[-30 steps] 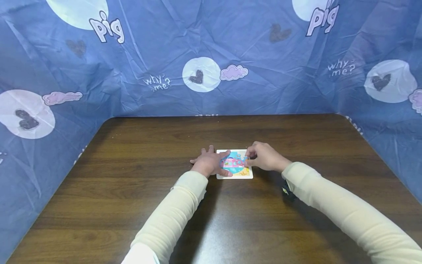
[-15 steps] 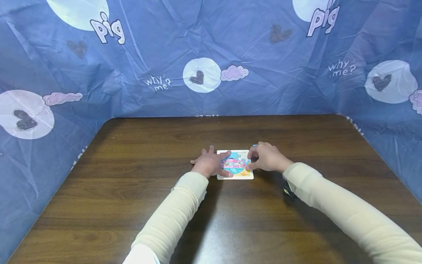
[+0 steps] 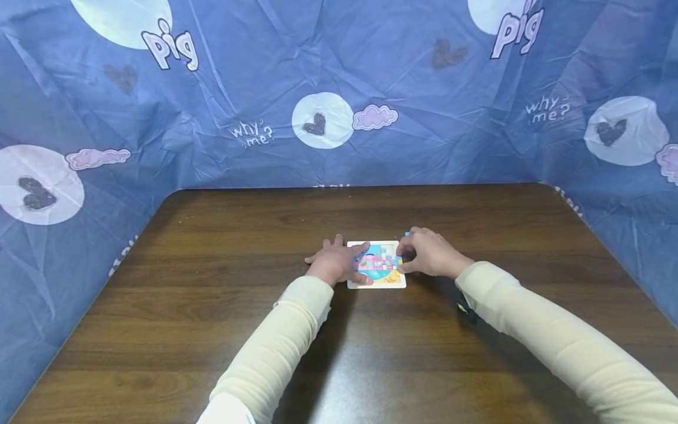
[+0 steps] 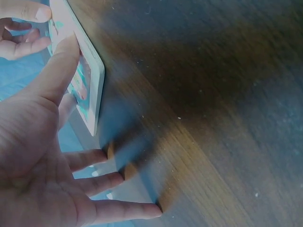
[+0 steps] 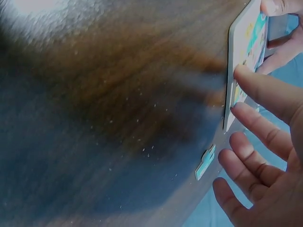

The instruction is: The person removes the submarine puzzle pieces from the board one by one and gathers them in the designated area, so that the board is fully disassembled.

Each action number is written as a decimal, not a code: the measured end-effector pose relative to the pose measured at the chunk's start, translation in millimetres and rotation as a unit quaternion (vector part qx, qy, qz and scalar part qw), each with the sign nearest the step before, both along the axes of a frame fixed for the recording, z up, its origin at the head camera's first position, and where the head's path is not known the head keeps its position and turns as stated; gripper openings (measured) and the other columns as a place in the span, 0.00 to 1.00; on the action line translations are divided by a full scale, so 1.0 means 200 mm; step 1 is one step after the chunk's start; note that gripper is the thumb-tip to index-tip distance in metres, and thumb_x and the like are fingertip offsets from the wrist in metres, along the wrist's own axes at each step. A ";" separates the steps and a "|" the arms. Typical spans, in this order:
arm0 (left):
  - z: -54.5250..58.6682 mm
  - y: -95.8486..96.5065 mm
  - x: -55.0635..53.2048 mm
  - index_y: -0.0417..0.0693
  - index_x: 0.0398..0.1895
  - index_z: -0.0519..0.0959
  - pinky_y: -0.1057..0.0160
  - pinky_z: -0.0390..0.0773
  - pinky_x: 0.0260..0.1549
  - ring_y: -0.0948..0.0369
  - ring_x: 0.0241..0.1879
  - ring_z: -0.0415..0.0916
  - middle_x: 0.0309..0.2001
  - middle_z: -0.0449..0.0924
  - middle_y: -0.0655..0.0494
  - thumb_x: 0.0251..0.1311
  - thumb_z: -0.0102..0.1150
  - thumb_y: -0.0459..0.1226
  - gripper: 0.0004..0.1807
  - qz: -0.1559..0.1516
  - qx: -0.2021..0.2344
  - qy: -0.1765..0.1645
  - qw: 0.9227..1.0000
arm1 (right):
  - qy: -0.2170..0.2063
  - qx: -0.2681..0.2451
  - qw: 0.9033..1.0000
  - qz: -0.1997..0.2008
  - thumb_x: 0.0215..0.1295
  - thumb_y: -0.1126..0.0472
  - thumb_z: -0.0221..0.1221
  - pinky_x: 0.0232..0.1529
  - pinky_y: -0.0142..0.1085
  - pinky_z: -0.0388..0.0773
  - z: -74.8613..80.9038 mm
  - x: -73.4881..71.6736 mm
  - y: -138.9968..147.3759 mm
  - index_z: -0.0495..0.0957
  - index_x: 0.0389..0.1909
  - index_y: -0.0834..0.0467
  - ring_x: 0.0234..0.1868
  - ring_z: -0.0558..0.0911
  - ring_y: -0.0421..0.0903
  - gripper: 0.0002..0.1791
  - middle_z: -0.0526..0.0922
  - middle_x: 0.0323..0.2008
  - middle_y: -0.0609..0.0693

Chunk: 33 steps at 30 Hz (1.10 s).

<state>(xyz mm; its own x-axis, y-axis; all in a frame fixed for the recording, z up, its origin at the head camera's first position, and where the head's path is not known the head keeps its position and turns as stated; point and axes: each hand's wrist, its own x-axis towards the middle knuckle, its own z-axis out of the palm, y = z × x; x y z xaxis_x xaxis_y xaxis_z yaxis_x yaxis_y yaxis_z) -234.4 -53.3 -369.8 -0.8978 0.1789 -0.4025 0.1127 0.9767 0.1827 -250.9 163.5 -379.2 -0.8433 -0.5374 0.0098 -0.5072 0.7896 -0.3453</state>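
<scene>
Left hand (image 3: pixel 335 263): positioned at the 9 o'clock side of the puzzle tray (image 3: pixel 377 286). Grip spread wide, fingers straight, no object held. Thumb and forefinger rest across the tray at about 8 and 10 o'clock; the other fingertips touch the surface (image 3: pixel 159 330) beside it.

Puzzle tray: flat on the surface, between the two hands. Its white rim encloses a blue, pink and yellow picture. Tray and left hand show no clear shift over the last second.

Right hand (image 3: pixel 429 253): positioned at 3 o'clock. Thumb and forefinger are bent towards each other at the tray's right edge and appear to pinch a yellow-and-blue piece (image 3: pixel 399 260); firmness of the grip cannot be determined. This hand has moved slightly outward over the last second.

Loose blue piece (image 5: pixel 205 162): on the surface, just outside the tray at about 1 o'clock. It now shows past the right hand, having been out of sight a second ago. Assessment: seating at the 3 o'clock edge appears unfinished, with this piece still unplaced.
</scene>
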 end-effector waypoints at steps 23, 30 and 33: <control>0.01 0.02 0.01 0.75 0.80 0.57 0.23 0.59 0.61 0.40 0.78 0.44 0.81 0.44 0.44 0.58 0.70 0.57 0.47 0.005 0.020 0.005 1.000 | -0.015 -0.007 0.999 -0.044 0.58 0.58 0.73 0.52 0.58 0.71 0.10 -0.12 0.33 0.85 0.42 0.60 0.50 0.77 0.61 0.15 0.81 0.43 0.59; 0.01 0.02 0.01 0.75 0.80 0.57 0.23 0.60 0.60 0.39 0.78 0.43 0.81 0.44 0.43 0.58 0.70 0.57 0.48 0.004 0.024 0.005 1.000 | -0.023 0.013 0.997 -0.070 0.59 0.59 0.72 0.56 0.60 0.70 0.09 -0.15 0.42 0.84 0.44 0.62 0.53 0.77 0.63 0.15 0.80 0.46 0.62; 0.00 0.00 0.02 0.74 0.80 0.57 0.22 0.60 0.60 0.40 0.78 0.44 0.81 0.45 0.44 0.58 0.70 0.57 0.48 0.006 0.021 0.005 1.000 | -0.027 0.019 0.997 -0.072 0.60 0.59 0.72 0.57 0.59 0.70 0.09 -0.18 0.41 0.83 0.45 0.63 0.53 0.77 0.63 0.15 0.81 0.46 0.63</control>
<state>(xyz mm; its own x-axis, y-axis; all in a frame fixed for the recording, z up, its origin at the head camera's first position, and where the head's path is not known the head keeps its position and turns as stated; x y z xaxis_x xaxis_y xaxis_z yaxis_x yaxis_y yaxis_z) -231.2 -53.3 -369.4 -0.9039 0.1839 -0.3861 0.1021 0.9695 0.2226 -286.2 246.4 -361.9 -0.9101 -0.4106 -0.0564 -0.3695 0.8655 -0.3381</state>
